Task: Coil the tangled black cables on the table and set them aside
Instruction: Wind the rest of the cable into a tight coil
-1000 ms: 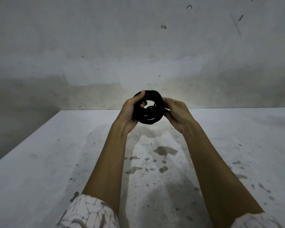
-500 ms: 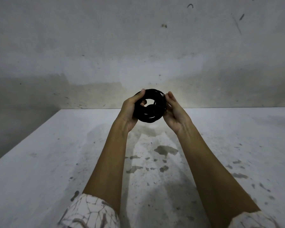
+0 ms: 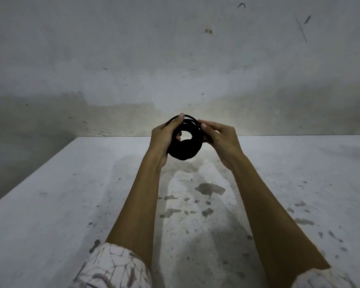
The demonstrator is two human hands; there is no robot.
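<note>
We hold the coil (image 3: 184,145) upright above the stained surface (image 3: 50,204), left hand (image 3: 164,138) with fingers curled round its left side, right hand (image 3: 222,140) fingers pinching its right rim, near the wall (image 3: 175,59).

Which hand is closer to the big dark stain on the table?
Right. The right hand is up almost above the dark stain; the left hand is farther left.

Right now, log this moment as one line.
cable coil: held above table | left hand: grips coil | right hand: pinches coil
</note>
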